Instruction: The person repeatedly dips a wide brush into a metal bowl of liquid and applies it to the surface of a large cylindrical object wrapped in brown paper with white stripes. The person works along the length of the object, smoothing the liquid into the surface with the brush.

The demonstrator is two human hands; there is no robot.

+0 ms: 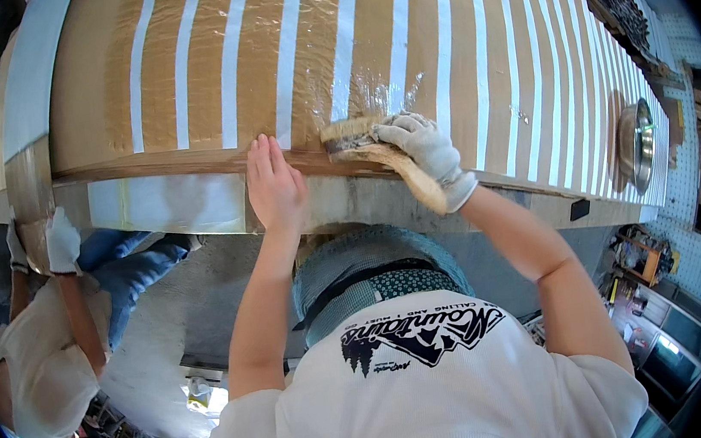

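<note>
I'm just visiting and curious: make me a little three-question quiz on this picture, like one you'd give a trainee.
1. Which of the person's hands holds the wooden-handled brush?
2. True or false: the left hand is bare and lies at the near edge of the striped surface.
3. Fill in the blank: the round metal bowl sits toward the ____ end of that surface, as seen in the picture.

Key: 1. The right hand. 2. True. 3. Right.
</note>
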